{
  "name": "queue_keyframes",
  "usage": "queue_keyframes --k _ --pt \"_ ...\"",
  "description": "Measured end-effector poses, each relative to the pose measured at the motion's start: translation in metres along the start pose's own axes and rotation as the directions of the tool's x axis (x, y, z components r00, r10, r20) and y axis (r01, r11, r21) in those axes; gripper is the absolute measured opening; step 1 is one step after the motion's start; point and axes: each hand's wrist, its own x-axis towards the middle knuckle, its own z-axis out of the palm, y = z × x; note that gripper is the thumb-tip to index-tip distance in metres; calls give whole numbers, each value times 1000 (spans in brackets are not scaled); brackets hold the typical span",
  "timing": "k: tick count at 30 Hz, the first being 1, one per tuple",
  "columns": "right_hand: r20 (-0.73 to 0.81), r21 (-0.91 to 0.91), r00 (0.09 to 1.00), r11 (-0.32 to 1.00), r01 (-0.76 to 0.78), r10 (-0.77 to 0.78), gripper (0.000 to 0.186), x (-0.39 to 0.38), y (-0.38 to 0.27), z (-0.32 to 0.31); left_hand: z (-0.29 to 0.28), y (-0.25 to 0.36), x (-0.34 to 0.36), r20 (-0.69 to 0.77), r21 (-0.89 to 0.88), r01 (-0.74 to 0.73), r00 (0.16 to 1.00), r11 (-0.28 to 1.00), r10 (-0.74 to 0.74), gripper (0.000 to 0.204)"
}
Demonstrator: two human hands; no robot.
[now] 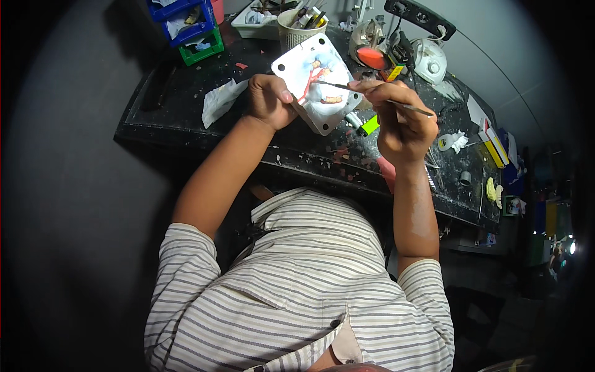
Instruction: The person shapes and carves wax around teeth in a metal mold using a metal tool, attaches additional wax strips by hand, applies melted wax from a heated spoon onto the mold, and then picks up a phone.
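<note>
My left hand (270,102) grips the lower left edge of a white, squarish dental flask half (290,75) with holes at its corners, its thumb on the top face. The flask is tilted above the bench and holds white plaster with pale blue patches. Red wax-like strips (306,88) and small tooth-coloured pieces (332,99) are set in it. My right hand (404,127) is closed around a thin metal hand tool (338,85), held like a pen. The tool's dark tip reaches the red strip; whether it touches cannot be told.
The dark, speckled bench (186,102) carries a crumpled white tissue (222,102), a cup of tools (290,38), and a green-ended marker-like item (370,126). Blue and green bins (202,49) stand at the back left. A white rounded device (430,61) and a power strip (421,17) are at the back right.
</note>
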Motion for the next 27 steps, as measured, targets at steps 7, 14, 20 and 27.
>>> queue_keyframes --k 7,14,20,27 --pt "-253 125 962 989 -77 107 18 0 2 -26 -9 2 -1 -8 -8 -1 1000 1000 1 90" --pt "-425 87 792 891 -445 437 11 -13 17 -66 3 2 0 22 33 -28 999 999 27 104" --pt "-458 55 754 862 -504 471 15 -12 18 -62 10 3 1 -117 254 5 993 967 26 122" --pt "-450 36 755 855 -518 477 16 -11 16 -56 7 2 -1 -10 80 9 1000 997 -8 105"
